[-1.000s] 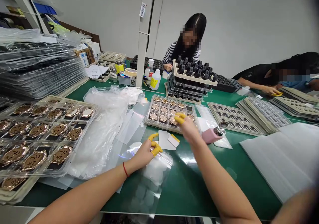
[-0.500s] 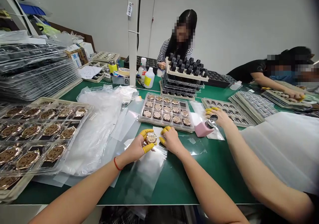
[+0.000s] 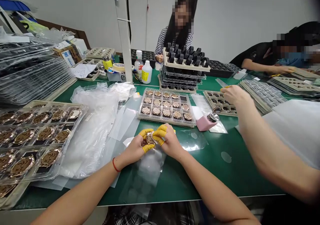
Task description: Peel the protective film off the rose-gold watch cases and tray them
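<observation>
My left hand [image 3: 136, 148], with yellow finger cots, holds a round gold-rimmed watch case [image 3: 149, 137] by its edge, its marked face turned up. My right hand [image 3: 170, 143], also in yellow finger cots, is closed over the case's right side. Its fingers pinch a small white wipe [image 3: 155, 139] against the face; most of the wipe is hidden. Below both hands lies a clear plastic bag [image 3: 147, 171] on the green table. Just beyond them is a clear tray [image 3: 166, 121] of similar watch cases, with one slot at its far right corner showing dark.
A pink pump bottle [image 3: 206, 122] stands right of the tray. A neighbour's arm [image 3: 260, 131] reaches in from the right over a beige tray [image 3: 220, 101]. Larger trays of watch cases [image 3: 47, 133] and plastic bags [image 3: 92, 118] fill the left. Another person sits opposite, behind stacked trays.
My right hand has moved left onto the watch case, its fingers now pressing the wipe on it. The neighbour's hand has shifted away from the pink bottle. My view has tilted slightly.
</observation>
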The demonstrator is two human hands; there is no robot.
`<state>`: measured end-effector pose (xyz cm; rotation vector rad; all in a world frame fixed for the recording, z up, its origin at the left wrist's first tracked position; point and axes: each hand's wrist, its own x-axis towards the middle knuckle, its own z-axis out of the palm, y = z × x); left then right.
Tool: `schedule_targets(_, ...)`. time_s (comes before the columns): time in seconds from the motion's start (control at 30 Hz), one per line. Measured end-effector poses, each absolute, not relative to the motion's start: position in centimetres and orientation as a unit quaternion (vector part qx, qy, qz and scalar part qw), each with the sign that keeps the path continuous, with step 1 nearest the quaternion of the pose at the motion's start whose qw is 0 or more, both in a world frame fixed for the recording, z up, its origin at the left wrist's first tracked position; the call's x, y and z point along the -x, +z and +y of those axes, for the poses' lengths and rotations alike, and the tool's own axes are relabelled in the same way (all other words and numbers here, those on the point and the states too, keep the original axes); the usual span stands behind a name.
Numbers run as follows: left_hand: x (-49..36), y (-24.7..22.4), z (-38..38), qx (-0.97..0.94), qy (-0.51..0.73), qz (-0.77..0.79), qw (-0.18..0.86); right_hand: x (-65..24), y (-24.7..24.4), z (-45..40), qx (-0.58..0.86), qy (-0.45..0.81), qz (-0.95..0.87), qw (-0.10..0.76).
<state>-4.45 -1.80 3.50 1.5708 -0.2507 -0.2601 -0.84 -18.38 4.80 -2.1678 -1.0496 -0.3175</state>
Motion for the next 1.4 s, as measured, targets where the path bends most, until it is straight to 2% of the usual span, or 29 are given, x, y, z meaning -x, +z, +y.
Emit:
schedule_targets(0.2, 4.3, 3.4, -1.8, -0.715, -0.107, -0.150, 0.675, 1.0, 4.4, -17.9, 0.836, -0.150, -0.423, 0.316)
schedule_targets(0.33, 4.5, 3.6, -2.1, -0.699, -0.101, -0.120, 0.698, -0.8, 4.1, -18.8, 0.854, -0.155, -0.313, 0.386)
schedule_targets(0.47, 4.4, 3.4, -1.8, -0.683, -0.053, -0.113, 0.720, -1.6, 4.0, -19.9, 0.871, -0.073, -0.199, 0.443)
schedule_targets(0.63, 4.1, 3.1, -1.6, -0.695, -0.029, -0.130, 0.707, -0.8, 4.6, -19.9, 0.864, 0.072, -0.204, 0.455)
schedule_targets(0.83, 4.2, 2.8, -1.7, -0.724, -0.047, -0.151, 0.672, 0.0, 5.6, -19.6, 0.838, 0.136, -0.239, 0.471)
schedule_targets(1.0, 4.2, 3.0, -1.8, -0.724, -0.062, -0.136, 0.674, 0.2, 6.0, -19.8, 0.851, 0.117, -0.243, 0.452)
schedule_targets(1.07, 4.2, 3.3, -1.9, -0.705, -0.064, -0.122, 0.696, 0.0, 6.3, -20.0, 0.844, 0.105, -0.210, 0.481)
schedule_targets(1.23, 4.2, 3.5, -1.9, -0.682, -0.075, -0.074, 0.723, 0.0, 7.1, -20.1, 0.721, 0.168, -0.092, 0.666)
schedule_targets(1.4, 4.4, 3.5, -2.0, -0.689, -0.109, -0.084, 0.712, 1.1, 7.2, -19.0, 0.664, 0.227, -0.055, 0.710)
